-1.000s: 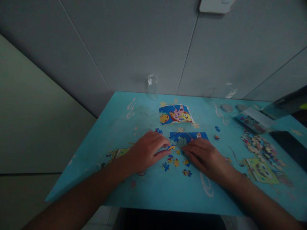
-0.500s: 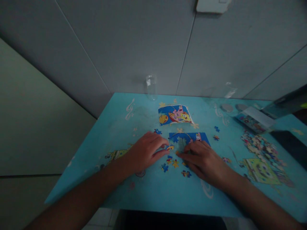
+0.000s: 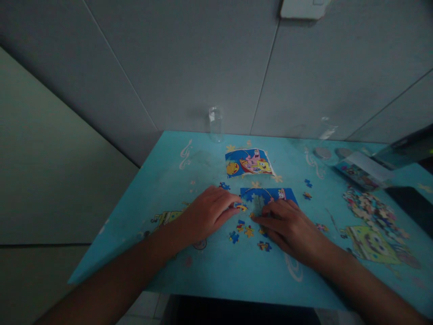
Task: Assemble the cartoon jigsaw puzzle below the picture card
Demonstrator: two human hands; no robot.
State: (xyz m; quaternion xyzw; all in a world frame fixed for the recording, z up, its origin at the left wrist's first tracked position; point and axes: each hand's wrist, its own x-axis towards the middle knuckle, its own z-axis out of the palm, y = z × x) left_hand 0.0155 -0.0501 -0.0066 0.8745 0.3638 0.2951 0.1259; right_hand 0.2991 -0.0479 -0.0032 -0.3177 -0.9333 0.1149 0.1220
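Between the thumb and fingers of my left hand [image 3: 214, 210] is a jigsaw piece [image 3: 241, 207], yellow, red and blue, just left of the gap in a partly assembled jigsaw puzzle [image 3: 267, 192]. My right hand [image 3: 282, 221] lies over the puzzle's lower right part, its fingers bent and closed. Its index fingertip meets a small yellow jigsaw piece [image 3: 252, 216] at the gap's lower edge. Several loose pieces [image 3: 249, 231] lie below, between the hands. Behind the puzzle is a printed reference picture [image 3: 249, 162] with cartoon characters in a boat.
A clear plastic cylinder [image 3: 216, 124] stands by the wall. On the right are a heap of jigsaw pieces [image 3: 375, 210], a clear box with a printed side [image 3: 363, 171], a dark phone-like slab [image 3: 411, 207] and round lids [image 3: 322, 153]. Two loose pieces [image 3: 307, 195] lie right of the puzzle.
The whole view has shifted slightly. The piece in my left hand has turned a little and shows more of its face. My right hand stays at the same place on the puzzle.
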